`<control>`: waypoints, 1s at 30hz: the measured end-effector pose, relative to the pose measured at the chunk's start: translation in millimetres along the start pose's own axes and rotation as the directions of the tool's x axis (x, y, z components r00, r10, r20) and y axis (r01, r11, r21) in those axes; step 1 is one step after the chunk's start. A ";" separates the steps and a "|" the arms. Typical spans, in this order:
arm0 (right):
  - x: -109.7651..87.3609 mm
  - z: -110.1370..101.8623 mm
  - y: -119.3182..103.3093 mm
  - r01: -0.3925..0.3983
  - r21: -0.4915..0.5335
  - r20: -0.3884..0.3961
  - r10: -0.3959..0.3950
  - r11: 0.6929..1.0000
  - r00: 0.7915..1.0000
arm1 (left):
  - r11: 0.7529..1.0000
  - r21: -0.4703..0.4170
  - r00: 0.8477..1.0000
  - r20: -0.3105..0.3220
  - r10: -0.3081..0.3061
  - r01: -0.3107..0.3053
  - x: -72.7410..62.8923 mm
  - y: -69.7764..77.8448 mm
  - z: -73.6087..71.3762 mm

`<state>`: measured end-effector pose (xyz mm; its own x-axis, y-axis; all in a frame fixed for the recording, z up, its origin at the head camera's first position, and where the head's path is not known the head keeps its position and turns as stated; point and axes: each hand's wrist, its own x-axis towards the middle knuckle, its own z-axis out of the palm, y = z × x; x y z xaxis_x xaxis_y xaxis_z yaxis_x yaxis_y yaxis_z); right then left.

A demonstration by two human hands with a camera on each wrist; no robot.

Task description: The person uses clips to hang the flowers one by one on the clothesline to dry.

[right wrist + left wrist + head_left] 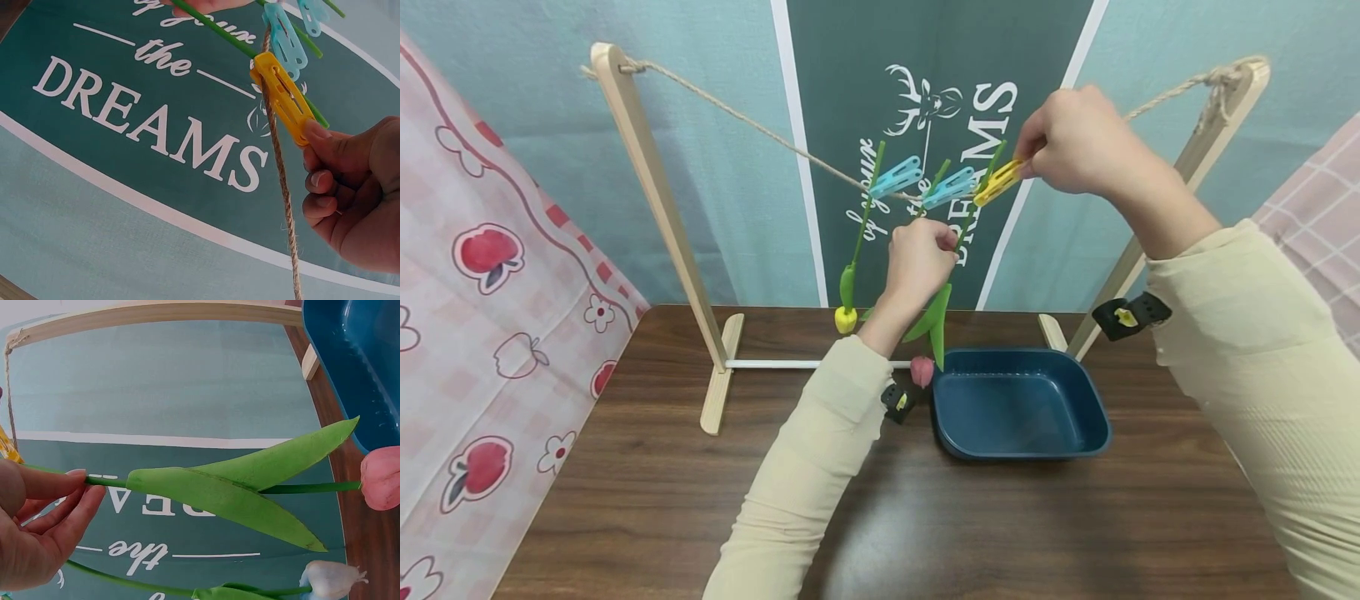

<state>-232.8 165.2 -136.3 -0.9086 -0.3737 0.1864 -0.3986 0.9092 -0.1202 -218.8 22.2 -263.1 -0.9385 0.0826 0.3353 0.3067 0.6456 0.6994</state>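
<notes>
My left hand [919, 260] pinches the green stem of an artificial pink tulip [380, 479], which hangs head down with two long leaves. Between thumb and fingers, my right hand [1071, 142] grips the handle end of a yellow clothespin [284, 100]. That clothespin's front sits on the twine rope [286, 200] and the pink tulip's stem. Two blue clothespins [897, 177] are on the rope to the left. A yellow tulip [846, 320] hangs upside down from the leftmost one. A whitish tulip [331, 579] hangs beside the pink one, mostly hidden by my left arm in the head view.
A wooden frame with a left post [658, 208] and a right post [1195, 167] carries the sagging rope. A white rod [775, 364] runs low between the posts. The dark blue basin [1022, 454] stands on the wooden table [647, 500], right of the left forearm. Printed cloth hangs behind.
</notes>
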 end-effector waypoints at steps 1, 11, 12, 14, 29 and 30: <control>0.2 0.1 -0.5 0.000 -0.005 0.001 0.000 1.000 1.000 | 1.000 -0.002 1.000 0.001 0.000 0.000 0.1 -0.3 0.4; -0.4 2.1 -2.3 0.000 -0.034 0.008 0.001 0.999 1.000 | 1.000 -0.012 1.000 0.008 -0.008 0.008 -0.3 -1.6 2.4; -0.6 2.2 -2.3 -0.002 -0.034 0.007 0.002 0.999 1.000 | 1.000 -0.013 1.000 0.007 -0.008 0.009 -0.4 -1.6 2.3; -1.3 2.7 -2.2 -0.004 -0.028 0.002 0.004 1.000 1.000 | 1.000 -0.012 1.000 0.005 -0.006 0.006 -0.6 -2.0 2.2; -3.4 3.2 1.5 -0.037 0.056 0.000 0.037 0.998 0.999 | 1.000 -0.027 1.000 -0.009 -0.014 0.014 -0.6 -3.3 2.1; -3.6 3.3 1.9 -0.042 0.063 0.003 0.042 0.997 0.999 | 0.999 -0.034 1.000 -0.010 -0.015 0.015 -0.8 -3.5 2.1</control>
<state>-230.7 167.7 -140.4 -0.9249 -0.3359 0.1782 -0.3672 0.9106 -0.1895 -219.4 21.5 -267.1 -0.9413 0.0651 0.3311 0.2980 0.6205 0.7253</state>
